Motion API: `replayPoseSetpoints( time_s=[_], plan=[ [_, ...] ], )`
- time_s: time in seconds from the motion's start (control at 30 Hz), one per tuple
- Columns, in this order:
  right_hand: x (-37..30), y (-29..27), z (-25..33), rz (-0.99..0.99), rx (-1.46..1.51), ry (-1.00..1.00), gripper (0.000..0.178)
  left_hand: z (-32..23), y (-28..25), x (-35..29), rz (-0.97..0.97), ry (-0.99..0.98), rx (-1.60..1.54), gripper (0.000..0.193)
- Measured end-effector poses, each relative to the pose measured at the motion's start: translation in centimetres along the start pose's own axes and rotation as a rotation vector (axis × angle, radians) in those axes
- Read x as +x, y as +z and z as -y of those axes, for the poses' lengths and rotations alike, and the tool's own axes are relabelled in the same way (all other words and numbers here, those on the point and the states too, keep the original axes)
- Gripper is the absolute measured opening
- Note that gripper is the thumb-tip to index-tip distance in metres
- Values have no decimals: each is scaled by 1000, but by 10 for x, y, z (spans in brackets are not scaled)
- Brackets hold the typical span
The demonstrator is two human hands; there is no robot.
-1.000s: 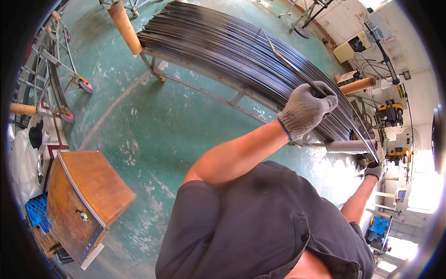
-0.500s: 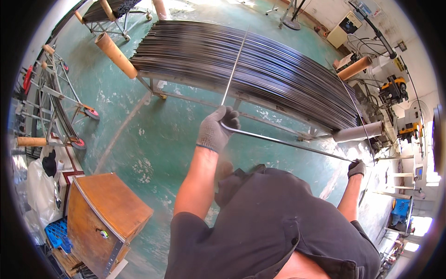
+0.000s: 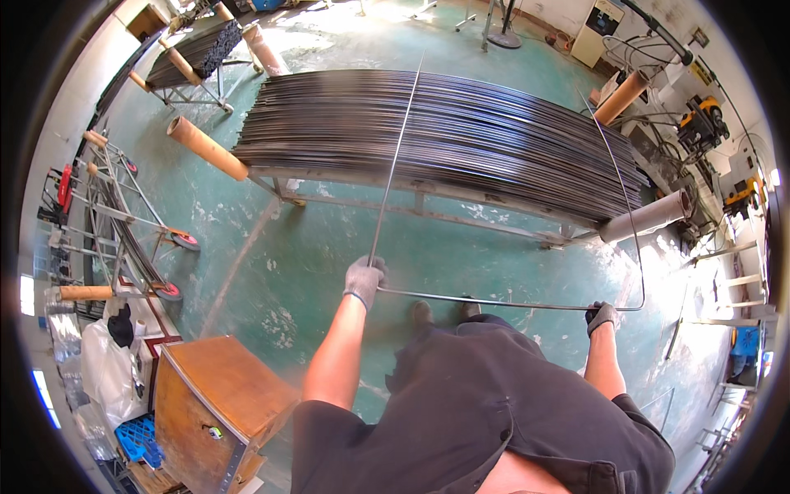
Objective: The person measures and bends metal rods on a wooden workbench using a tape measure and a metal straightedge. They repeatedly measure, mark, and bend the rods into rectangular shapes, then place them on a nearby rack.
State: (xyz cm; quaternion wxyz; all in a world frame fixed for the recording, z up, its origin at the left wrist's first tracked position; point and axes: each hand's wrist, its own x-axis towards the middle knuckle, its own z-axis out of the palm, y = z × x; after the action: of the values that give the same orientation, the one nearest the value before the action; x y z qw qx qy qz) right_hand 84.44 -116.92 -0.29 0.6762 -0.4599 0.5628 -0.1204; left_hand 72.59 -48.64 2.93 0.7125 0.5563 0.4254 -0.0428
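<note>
A thin metal rod bent into a wide U (image 3: pixel 494 304) is held up in front of me, its two long legs pointing away. My left hand (image 3: pixel 363 278), in a grey knit glove, is closed around the rod at its left bend. Close to the right bend, my right hand (image 3: pixel 602 315), in a glove with dark fingers, grips the crosspiece. Beyond the legs lies a broad stack of dark metal rods (image 3: pixel 428 140) on a low metal rack (image 3: pixel 354 176). The left leg crosses in front of the stack, and the right leg passes before its right end.
Cardboard tubes (image 3: pixel 207 148) stand at the rack's corners. To the left are wheeled racks (image 3: pixel 140 210) and, nearer, a wooden box (image 3: pixel 226 391) with a tape measure (image 3: pixel 213 431) on it. Machines with cables (image 3: pixel 701 119) line the right wall. Green floor (image 3: pixel 329 226) shows between me and the stack.
Both hands have moved in the view, the left one left and nearer to me, the right one left and slightly nearer. The bent rod has come with them, its right bend now plainly visible.
</note>
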Motion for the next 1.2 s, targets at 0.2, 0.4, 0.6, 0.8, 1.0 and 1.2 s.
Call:
replayPoseSetpoints(
  time_s=[0.2,0.4,0.6,0.8,1.0,1.2],
  plan=[
    [59,-16,-24,-50,-94,134,12,49,8,-26,-107,-132,145,30],
    [56,-7,-22,-33,-235,151,17,61,17,-25,-154,-146,69,30],
    [42,5,-15,8,-395,130,22,68,24,-11,-224,-106,47,32],
    [27,14,-24,-23,-345,103,22,84,18,0,-245,-125,29,39],
    [32,12,-40,72,-426,73,23,83,19,13,-312,-180,-290,38],
    [-17,66,-73,222,-384,162,30,105,-25,32,-287,-231,-589,9]
  ],
)
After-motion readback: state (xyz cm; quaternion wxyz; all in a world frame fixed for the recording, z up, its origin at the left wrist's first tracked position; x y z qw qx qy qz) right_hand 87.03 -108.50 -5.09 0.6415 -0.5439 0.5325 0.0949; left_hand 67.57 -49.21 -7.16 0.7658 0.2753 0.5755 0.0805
